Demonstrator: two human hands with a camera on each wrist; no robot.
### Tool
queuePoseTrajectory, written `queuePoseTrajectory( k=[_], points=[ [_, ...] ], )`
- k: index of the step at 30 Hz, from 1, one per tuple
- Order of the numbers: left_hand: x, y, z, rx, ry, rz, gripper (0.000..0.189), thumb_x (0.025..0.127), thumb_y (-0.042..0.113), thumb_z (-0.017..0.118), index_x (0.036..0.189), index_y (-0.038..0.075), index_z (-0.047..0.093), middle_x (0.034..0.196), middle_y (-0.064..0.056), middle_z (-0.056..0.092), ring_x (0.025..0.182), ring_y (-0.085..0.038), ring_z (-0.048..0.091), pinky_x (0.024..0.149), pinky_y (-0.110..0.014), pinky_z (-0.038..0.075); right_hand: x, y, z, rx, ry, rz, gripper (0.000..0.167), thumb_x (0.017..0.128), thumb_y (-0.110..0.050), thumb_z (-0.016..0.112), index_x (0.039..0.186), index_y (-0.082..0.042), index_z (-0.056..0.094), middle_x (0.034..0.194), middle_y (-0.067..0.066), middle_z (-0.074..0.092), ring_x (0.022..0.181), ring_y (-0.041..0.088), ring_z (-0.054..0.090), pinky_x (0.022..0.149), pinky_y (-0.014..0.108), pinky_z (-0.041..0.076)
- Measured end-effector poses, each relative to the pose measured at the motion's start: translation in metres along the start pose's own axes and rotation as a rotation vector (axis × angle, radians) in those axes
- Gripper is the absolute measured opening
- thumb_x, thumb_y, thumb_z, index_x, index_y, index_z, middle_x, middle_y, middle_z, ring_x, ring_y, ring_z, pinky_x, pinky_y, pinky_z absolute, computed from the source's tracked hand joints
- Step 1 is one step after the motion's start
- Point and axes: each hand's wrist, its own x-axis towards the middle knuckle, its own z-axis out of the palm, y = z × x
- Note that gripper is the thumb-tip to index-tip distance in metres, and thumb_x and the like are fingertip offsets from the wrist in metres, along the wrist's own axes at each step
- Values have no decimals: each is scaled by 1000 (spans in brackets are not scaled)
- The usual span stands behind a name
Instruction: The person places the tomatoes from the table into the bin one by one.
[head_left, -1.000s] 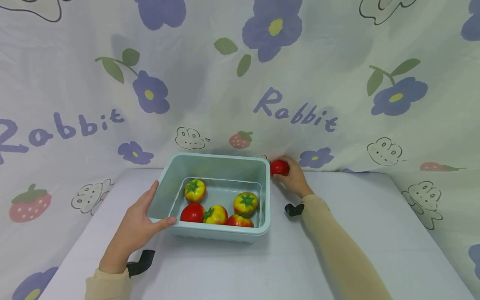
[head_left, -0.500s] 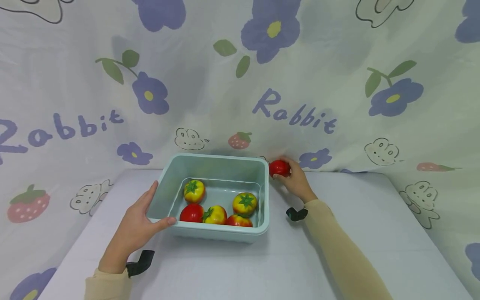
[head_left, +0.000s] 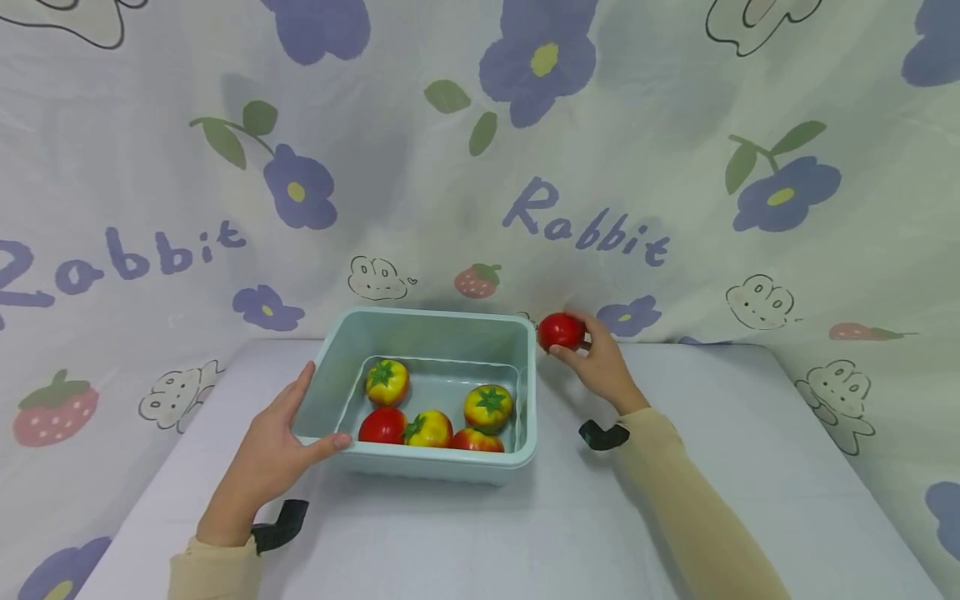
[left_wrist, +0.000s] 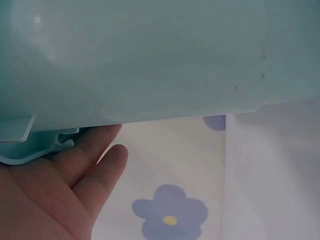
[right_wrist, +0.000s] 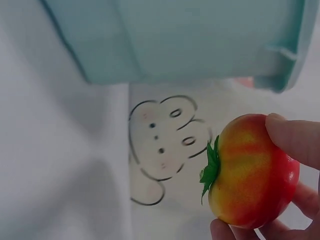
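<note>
My right hand (head_left: 606,368) holds a tomato (head_left: 559,332) just beyond the right wall of the pale teal plastic bin (head_left: 442,315). In the right wrist view this tomato (right_wrist: 252,172) is red and yellow with a green leafy top, between thumb and fingers, apart from the bin. My left hand (head_left: 266,454) rests at the bin's front left corner, thumb on the front rim and straight fingers along the left side. The left wrist view shows fingers (left_wrist: 107,172) under the rim's edge, against the outer wall. Several tomatoes (head_left: 488,407) lie inside the bin.
The bin stands on a white-covered table (head_left: 570,533). Behind the table hangs a printed cloth (head_left: 420,183) with flowers, rabbits and lettering, close to the bin's far wall. A black wrist mount (head_left: 603,435) sits on each wrist.
My right hand has lifted the tomato slightly and drawn it back a little from the cloth. The left hand, the bin and the tomatoes in it have stayed in place.
</note>
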Motion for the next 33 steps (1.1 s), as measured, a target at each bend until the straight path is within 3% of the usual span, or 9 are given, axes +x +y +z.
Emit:
queuePoseTrajectory(
  k=[21,33],
  points=[
    [1,1,1,0,4,1,114,82,45,81,162,10,9,160,-30,24,139,-55,32,100,-75,35,-20,-51,-12,69,102,-133,69,90,-18,77,148,-6,43,146,12,47,131,30,45,103,50,50],
    [0,0,3,0,5,-5,114,82,46,81,162,9,9,160,-30,25,138,-55,33,98,-75,37,-27,-79,0,130,52,-252,65,89,-14,78,146,-8,46,144,9,48,130,26,46,103,52,49]
  ],
)
